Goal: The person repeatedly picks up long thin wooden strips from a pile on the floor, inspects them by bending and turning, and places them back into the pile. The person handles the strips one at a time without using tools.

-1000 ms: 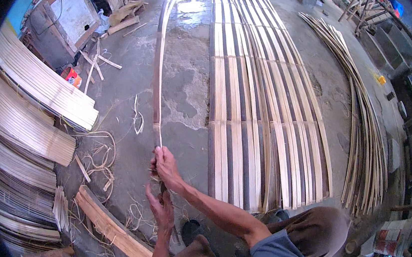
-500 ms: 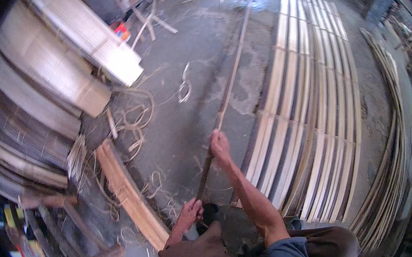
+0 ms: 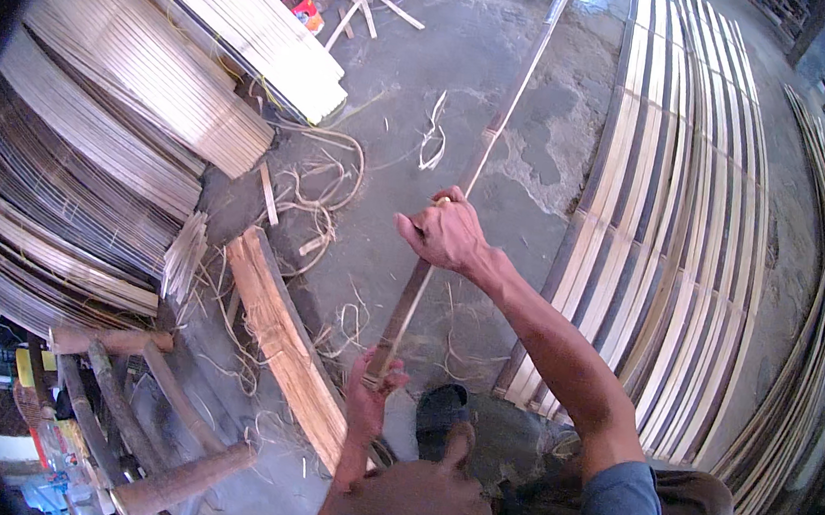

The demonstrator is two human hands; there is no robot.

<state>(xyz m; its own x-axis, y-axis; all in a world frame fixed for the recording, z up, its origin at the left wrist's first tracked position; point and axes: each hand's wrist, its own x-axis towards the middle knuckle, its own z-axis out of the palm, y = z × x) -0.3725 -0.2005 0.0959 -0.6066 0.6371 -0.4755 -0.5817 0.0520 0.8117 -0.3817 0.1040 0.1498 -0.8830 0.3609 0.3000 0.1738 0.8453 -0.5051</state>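
Note:
A long, narrow bamboo strip [image 3: 404, 319] runs from low in front of me toward the far floor, dark on one face and pale along its edge. My right hand [image 3: 447, 233] is closed around it partway along, with something small and yellowish showing at the fingers that I cannot make out. Nearer to me, my left hand [image 3: 374, 384] grips the strip close to its near end, palm side partly showing. Just left of the left forearm lies a thick split-wood plank [image 3: 283, 339].
Slatted bamboo strips [image 3: 671, 234] lie in long rows on the right. Beyond them is a bundle of thin strips [image 3: 810, 299]. Bundled slats [image 3: 142, 58] are stacked on the left, above a wooden log stand [image 3: 178, 479]. Curled shavings [image 3: 313, 197] litter the concrete floor.
My right hand has turned over and sits larger and higher in view, still around the strip. The left hand has risen slightly with the near end. The whole view has shifted.

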